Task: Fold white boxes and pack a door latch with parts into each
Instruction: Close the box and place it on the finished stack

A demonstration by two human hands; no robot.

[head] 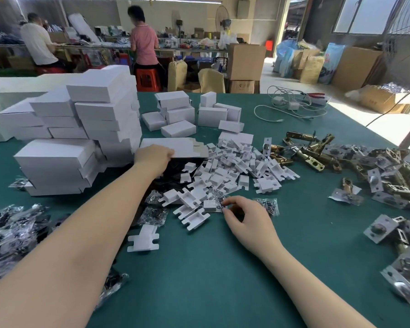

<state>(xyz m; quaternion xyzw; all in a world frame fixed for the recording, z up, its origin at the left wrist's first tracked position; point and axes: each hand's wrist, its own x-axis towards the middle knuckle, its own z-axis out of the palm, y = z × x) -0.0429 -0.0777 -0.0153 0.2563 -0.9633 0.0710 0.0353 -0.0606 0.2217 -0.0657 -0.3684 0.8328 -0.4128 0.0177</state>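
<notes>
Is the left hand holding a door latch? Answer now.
No, the left hand grips a flat white box blank; the door latches lie apart.

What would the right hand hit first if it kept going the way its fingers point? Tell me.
The right hand points up-left, fingertips at a small parts bag. Going on, it would likely push that bag into the white inserts; depth is unclear.

**Layout on the surface**

Stacked folded boxes (81,129) stand far left on the surface (211,268). Card inserts (225,176) heap at centre, door latches (365,166) spread right, bagged parts (12,233) lie near left, cables (291,105) far behind.
</notes>
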